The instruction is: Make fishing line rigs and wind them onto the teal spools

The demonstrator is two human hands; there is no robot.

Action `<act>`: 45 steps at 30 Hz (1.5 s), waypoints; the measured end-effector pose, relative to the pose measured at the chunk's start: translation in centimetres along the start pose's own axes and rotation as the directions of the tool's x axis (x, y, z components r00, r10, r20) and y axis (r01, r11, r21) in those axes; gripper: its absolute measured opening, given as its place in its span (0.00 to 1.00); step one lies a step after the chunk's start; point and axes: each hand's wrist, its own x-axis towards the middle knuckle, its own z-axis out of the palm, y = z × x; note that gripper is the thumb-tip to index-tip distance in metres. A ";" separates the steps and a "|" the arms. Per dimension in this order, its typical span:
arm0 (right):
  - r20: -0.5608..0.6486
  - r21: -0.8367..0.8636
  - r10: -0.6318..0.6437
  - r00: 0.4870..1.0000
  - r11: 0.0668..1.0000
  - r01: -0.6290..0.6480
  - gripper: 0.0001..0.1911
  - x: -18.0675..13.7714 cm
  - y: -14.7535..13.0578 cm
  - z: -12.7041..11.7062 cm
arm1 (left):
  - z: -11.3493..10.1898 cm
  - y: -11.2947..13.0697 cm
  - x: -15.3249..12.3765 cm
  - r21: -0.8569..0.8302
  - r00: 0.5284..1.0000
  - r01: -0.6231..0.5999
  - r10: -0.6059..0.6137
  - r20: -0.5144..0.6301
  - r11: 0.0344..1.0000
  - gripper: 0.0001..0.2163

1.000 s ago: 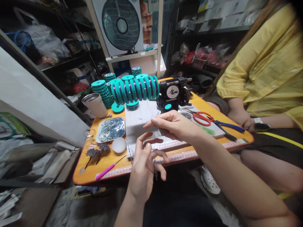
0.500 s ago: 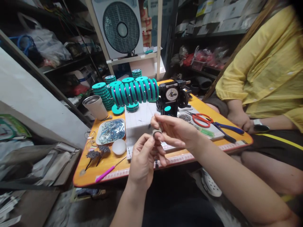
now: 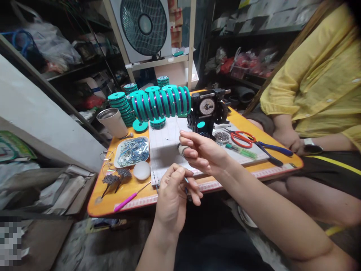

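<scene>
My left hand (image 3: 175, 194) hovers at the near edge of the low orange table (image 3: 113, 203). Its fingers are curled round a thin dark beaded strand (image 3: 186, 188) that hangs down. My right hand (image 3: 201, 152) is raised above the white work board (image 3: 166, 145), fingers closed in a pinch. One fingertip wears a pale wrap of tape (image 3: 182, 149). What the right fingers pinch is too fine to name. Behind both hands stands a row of teal wire spools (image 3: 162, 103) on a black winding machine with a dial (image 3: 207, 109).
A metal cup (image 3: 113, 122), a tray of bugle beads (image 3: 132, 150), a white round dish (image 3: 141, 170), a pink-handled needle tool (image 3: 129, 197), red scissors (image 3: 243, 138) and blue pliers (image 3: 272, 150) lie on the table. A person in a yellow shirt (image 3: 318, 75) sits at right. A fan (image 3: 143, 24) stands behind.
My right hand rose from the white board and closed into a pinch. My left hand closed, met the right, then dropped back toward the table edge with the strand.
</scene>
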 end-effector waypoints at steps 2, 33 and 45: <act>0.002 -0.005 0.003 1.000 1.000 -0.003 0.21 0.0 0.0 -0.1 | -0.1 -0.2 -0.3 -0.001 1.000 0.000 0.000 0.003 1.000 0.09; -0.032 -0.416 -0.123 0.992 0.904 0.099 0.14 -5.3 8.7 -3.5 | -2.0 -2.5 -5.5 0.016 0.986 0.137 -0.135 -0.095 0.990 0.07; 0.069 -0.296 -0.114 0.991 0.946 0.130 0.10 -5.5 9.6 -3.1 | -1.8 -2.6 -5.5 0.039 0.989 0.122 -0.118 -0.084 0.992 0.08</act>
